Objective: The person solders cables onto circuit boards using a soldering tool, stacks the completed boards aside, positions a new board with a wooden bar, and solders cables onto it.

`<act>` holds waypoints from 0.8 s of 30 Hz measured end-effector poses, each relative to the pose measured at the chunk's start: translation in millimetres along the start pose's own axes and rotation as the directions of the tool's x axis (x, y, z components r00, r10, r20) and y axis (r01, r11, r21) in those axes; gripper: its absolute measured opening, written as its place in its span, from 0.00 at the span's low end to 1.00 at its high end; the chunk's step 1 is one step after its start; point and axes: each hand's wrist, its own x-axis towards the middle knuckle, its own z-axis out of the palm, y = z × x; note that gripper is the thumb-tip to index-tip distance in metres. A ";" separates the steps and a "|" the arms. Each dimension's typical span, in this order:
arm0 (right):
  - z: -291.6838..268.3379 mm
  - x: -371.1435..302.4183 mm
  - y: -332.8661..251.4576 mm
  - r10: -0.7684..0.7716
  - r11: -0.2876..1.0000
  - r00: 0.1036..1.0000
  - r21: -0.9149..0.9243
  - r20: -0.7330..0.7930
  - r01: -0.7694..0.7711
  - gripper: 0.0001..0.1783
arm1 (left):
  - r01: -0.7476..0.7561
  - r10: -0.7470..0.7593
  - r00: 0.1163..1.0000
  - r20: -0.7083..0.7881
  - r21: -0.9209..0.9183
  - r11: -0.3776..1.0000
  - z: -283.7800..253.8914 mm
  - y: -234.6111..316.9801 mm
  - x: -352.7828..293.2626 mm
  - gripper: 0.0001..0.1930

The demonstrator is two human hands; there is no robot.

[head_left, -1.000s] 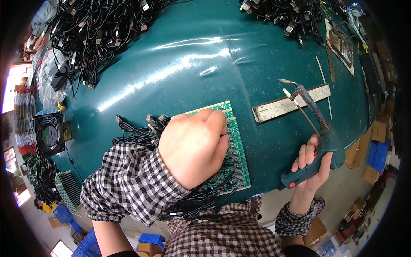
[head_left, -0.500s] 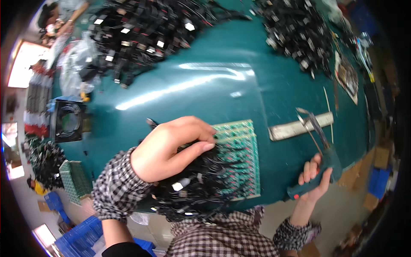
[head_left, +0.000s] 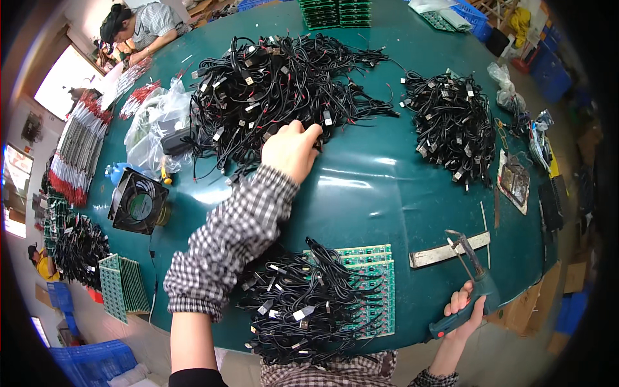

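Observation:
My left hand [head_left: 289, 153] reaches over the table to the near edge of a large pile of black USB cables [head_left: 258, 84]. Its fingers are bent down into the cables, and what they grip is hidden. In my right hand [head_left: 465, 309] is a green soldering gun [head_left: 485, 291], its tip resting by a pale, stained strip [head_left: 445, 250]. Between my arms lies a green circuit board panel [head_left: 380, 284]. Black cables with USB plugs [head_left: 303, 314] run from rows on it and heap up over its left part.
Another cable pile [head_left: 448, 122] is at the right. To the left stand a black fan [head_left: 138, 203], a plastic bag [head_left: 151, 132] and upright board panels [head_left: 122, 287]. Stacked boards [head_left: 335, 14] are at the far edge. A co-worker [head_left: 147, 29] bends over the far left corner.
My left hand has gone from the circuit board panel forward to the large cable pile. The view has tilted up, showing more of the far table. The soldering gun stays in my right hand.

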 end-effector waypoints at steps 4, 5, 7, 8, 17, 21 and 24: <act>-3.4 1.1 3.8 -0.014 1.000 1.000 -0.014 0.025 0.014 0.27 | -0.091 0.072 0.987 -0.146 -0.133 0.987 -4.4 4.0 0.9 0.12; -3.0 0.9 1.8 -0.016 1.000 1.000 -0.014 0.007 0.016 0.27 | -0.121 0.115 0.992 -0.060 -0.108 0.987 -9.8 8.0 -2.9 0.12; -3.2 0.8 0.7 -0.008 1.000 1.000 -0.009 -0.009 0.007 0.27 | -0.012 0.056 0.981 0.187 -0.224 0.974 -21.9 2.5 -8.9 0.14; -2.7 -0.3 1.0 -0.004 1.000 1.000 -0.004 -0.007 0.004 0.27 | 0.103 0.006 0.943 0.333 -0.311 0.945 -28.8 -0.5 -6.4 0.15; -6.4 3.0 5.5 -0.005 1.000 0.998 0.031 0.061 0.003 0.28 | 0.311 -0.311 0.942 0.126 0.018 0.950 2.5 5.1 35.4 0.24; -5.5 2.5 7.2 -0.005 0.999 0.997 0.040 0.081 0.002 0.28 | 0.291 -0.300 0.954 0.002 -0.247 0.924 -14.1 11.8 22.1 0.23; -9.5 -5.3 -1.4 -0.022 1.000 0.998 0.017 0.058 0.021 0.28 | 0.270 -0.261 0.961 0.092 -0.517 0.813 -45.5 33.8 -1.8 0.16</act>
